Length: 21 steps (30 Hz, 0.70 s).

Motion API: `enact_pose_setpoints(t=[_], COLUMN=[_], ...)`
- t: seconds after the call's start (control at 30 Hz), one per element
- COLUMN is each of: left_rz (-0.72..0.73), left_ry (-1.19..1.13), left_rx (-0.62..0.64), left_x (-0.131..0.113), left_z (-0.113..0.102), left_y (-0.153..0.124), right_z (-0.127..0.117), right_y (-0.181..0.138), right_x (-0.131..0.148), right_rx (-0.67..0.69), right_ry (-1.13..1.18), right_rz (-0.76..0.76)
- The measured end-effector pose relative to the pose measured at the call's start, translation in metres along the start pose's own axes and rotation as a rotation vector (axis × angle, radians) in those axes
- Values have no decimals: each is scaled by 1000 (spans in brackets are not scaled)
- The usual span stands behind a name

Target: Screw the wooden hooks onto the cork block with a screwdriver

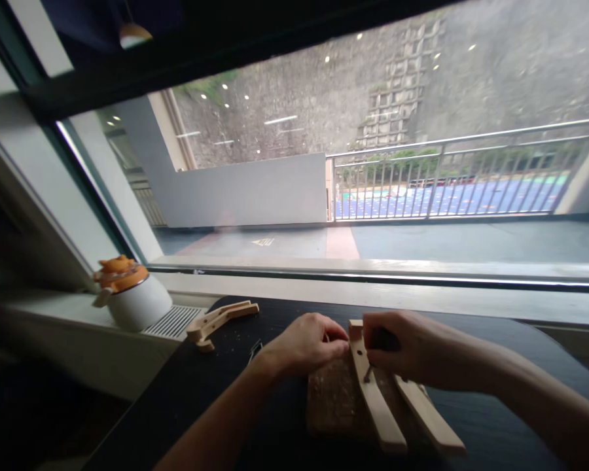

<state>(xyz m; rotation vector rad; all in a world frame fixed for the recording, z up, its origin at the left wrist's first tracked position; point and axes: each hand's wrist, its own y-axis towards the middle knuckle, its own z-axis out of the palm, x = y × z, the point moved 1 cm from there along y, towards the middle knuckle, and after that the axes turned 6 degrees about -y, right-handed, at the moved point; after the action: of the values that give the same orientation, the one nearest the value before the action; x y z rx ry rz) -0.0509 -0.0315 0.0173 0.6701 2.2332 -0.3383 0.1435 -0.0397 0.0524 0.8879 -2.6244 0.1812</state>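
Note:
Two curved pale wooden pieces lie side by side on a brown wooden board. One piece [383,415] is under my hands and has a dark hole near its upper end; the other piece [432,418] is to its right. My right hand [397,343] is closed on a thin dark metal tool [368,371], whose lower end meets the left piece. The tool's upper part is hidden in my fist. With fingers curled together, my left hand [311,343] has its fingertips at that piece's left edge; what they pinch is hidden.
A third wooden piece [220,320] lies on the black table [216,405] at the left. The brown board [336,405] is beneath the pieces. A small dark metal item [256,350] is partly behind my left wrist. A white pot with an orange lid [140,301] stands on the windowsill.

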Motion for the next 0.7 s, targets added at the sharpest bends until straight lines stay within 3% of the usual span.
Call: enact_pose_setpoints(t=[0.07, 0.17, 0.3, 0.53, 0.7], left_rz=[46, 62, 33, 17, 68], left_ry=[-190, -263, -263, -429, -416], left_rx=[89, 205, 219, 283, 301], left_x=[3, 9, 20, 39, 40], left_z=[0, 13, 25, 21, 20], left_y=[14, 25, 29, 37, 37], right_z=[-7, -13, -17, -20, -15], right_y=[3, 5, 6, 7, 4], right_x=[-1, -5, -6, -2, -3], right_rx=[80, 129, 150, 193, 164], right_ry=[-4, -30, -73, -110, -120], right_rz=[1, 20, 34, -8, 17])
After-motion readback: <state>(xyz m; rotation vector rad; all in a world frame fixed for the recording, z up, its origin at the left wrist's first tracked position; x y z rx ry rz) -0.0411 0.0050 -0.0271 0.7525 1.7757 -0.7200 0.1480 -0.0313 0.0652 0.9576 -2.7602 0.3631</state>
